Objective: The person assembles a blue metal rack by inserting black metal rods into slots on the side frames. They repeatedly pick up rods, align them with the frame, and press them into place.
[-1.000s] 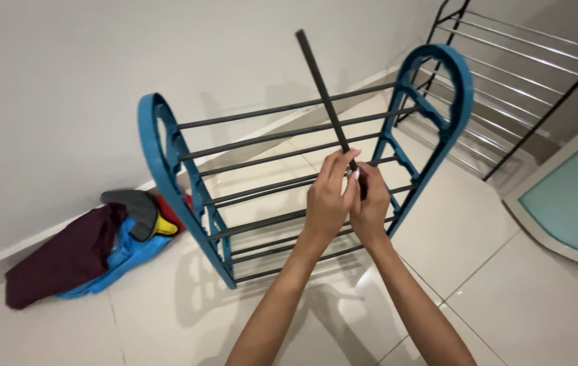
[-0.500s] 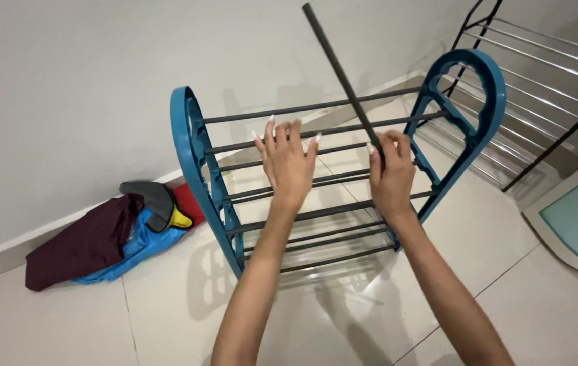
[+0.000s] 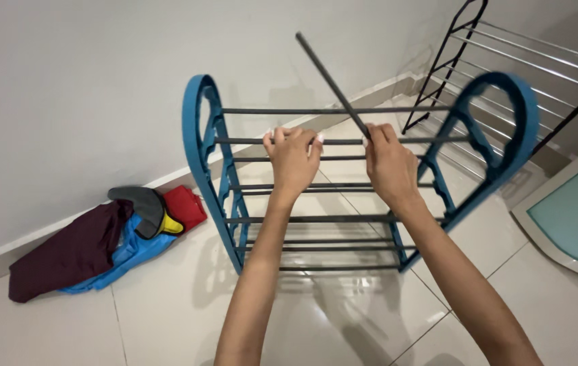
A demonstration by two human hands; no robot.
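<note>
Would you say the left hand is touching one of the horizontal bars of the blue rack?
Touching. The head view shows the left hand with its fingers curled over a dark horizontal bar of the blue rack, with no gap showing.

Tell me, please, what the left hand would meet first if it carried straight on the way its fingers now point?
The left hand already has its fingers curled over a dark rack bar. Straight beyond, it would probably meet the top bar of the blue rack, then the white wall; depth is hard to judge.
</note>
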